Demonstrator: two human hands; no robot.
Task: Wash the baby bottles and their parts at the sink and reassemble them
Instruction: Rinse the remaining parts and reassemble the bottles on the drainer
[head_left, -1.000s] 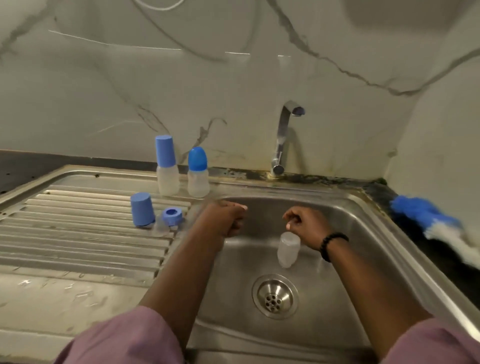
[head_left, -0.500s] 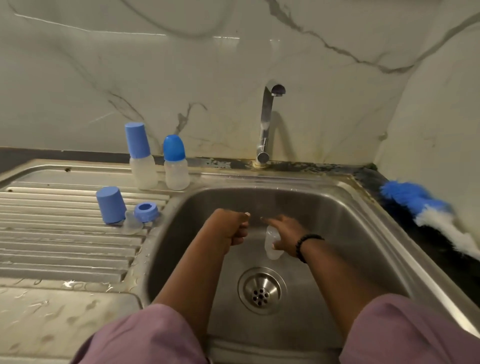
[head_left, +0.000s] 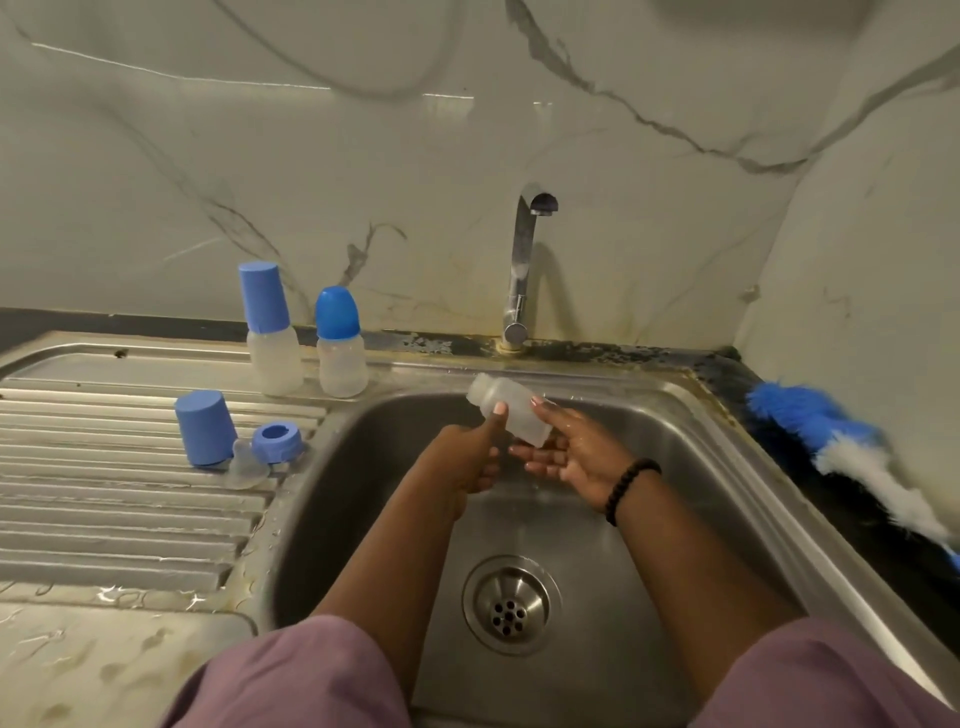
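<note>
Held over the brushed stainless-steel sink basin (head_left: 649, 519): a frosted, translucent plastic baby bottle body (head_left: 506, 408), uncapped, tilted with its neck up-left. Gripped by the left hand (head_left: 465, 460), thumb pressed against its side, fingers curled below. Cradled underneath by the right hand (head_left: 569, 457), wet fingers spread and relaxed, one fingertip touching the bottle's wall. On the ribbed steel drainboard (head_left: 119, 499): a loose blue cylindrical cap (head_left: 205, 427), blue threaded ring (head_left: 277, 441), clear silicone teat (head_left: 248, 464).

Blue caps (head_left: 264, 296), veined marble wall (head_left: 363, 156), steel sink (head_left: 675, 519).
</note>
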